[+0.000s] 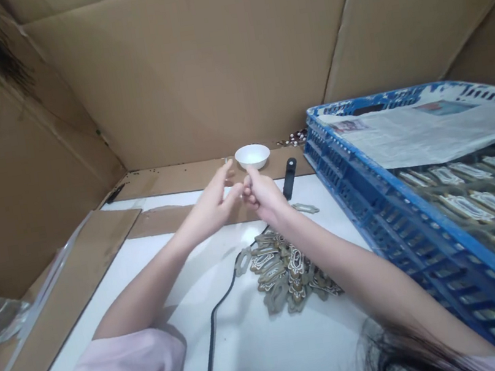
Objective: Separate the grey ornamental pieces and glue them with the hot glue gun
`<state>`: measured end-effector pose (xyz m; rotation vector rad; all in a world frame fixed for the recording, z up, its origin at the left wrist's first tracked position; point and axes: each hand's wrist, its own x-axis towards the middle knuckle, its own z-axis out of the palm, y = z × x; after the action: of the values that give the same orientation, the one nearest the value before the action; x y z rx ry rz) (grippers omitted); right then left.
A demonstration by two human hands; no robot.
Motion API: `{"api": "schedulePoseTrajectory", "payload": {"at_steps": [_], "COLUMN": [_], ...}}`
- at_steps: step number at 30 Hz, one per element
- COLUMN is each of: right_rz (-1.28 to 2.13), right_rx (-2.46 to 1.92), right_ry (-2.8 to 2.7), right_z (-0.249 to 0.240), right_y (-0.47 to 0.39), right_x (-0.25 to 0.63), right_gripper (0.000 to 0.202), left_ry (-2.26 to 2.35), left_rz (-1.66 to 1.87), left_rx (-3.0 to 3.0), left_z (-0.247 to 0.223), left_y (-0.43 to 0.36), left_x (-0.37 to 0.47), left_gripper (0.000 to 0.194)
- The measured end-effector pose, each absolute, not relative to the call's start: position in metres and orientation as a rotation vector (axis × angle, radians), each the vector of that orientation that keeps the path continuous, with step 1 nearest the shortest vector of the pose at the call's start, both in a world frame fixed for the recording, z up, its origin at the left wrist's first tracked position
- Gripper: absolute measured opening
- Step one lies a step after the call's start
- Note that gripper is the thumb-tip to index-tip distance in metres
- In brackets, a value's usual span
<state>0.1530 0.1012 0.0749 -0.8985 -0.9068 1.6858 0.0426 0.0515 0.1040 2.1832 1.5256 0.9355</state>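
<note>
My left hand has its fingers stretched out, and its thumb tip meets the curled fingers of my right hand. Those fingers on my right hand are closed, with the thumb pointing up toward the bowl; anything inside them is hidden or too small to make out. Just beyond both hands stands a small white bowl. Below my right wrist lies a loose pile of ornate metal plates, pale and brownish with cut-out centres. One more plate lies apart, near the black handle of a tool.
A blue plastic crate on the right holds rows of similar plates, partly covered by newspaper. A black cable crosses the white tabletop. Cardboard walls enclose the back and left. Small beads lie behind the bowl.
</note>
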Motion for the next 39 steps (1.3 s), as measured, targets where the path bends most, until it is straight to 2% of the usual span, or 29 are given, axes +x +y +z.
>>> {"api": "schedulePoseTrajectory", "payload": {"at_steps": [2, 5, 8, 14, 20, 30, 35, 39], "right_rz": [1.705, 1.721, 1.743, 1.787, 1.793, 1.968, 1.935, 1.887], "right_rx": [-0.849, -0.795, -0.782, -0.746, -0.699, -0.702, -0.699, -0.697], "right_ry": [-0.944, -0.989, -1.006, -1.021, -1.043, -1.266, -1.438, -1.451], "right_z": [0.08, 0.088, 0.092, 0.098, 0.104, 0.1, 0.101, 0.1], "right_y": [0.103, 0.104, 0.099, 0.088, 0.085, 0.085, 0.085, 0.092], "right_x": [0.159, 0.165, 0.166, 0.165, 0.168, 0.161, 0.16, 0.166], "right_gripper": [0.04, 0.041, 0.042, 0.043, 0.042, 0.03, 0.031, 0.032], "left_ry": [1.61, 1.562, 1.509, 1.581, 1.805, 1.868, 1.961, 1.913], "left_rz": [0.716, 0.119, -0.084, 0.021, 0.095, 0.132, 0.154, 0.292], "left_rx": [2.189, 2.194, 2.09, 2.024, 1.953, 2.041, 2.073, 2.287], "left_z": [0.113, 0.111, 0.091, 0.051, 0.039, 0.028, 0.03, 0.019], "left_y": [0.035, 0.003, -0.029, -0.058, -0.063, -0.08, -0.084, -0.093], "left_x": [0.022, -0.01, -0.026, -0.008, 0.006, 0.008, 0.01, 0.003], "left_gripper": [0.034, 0.022, 0.023, 0.028, 0.005, 0.017, 0.011, 0.02]}}
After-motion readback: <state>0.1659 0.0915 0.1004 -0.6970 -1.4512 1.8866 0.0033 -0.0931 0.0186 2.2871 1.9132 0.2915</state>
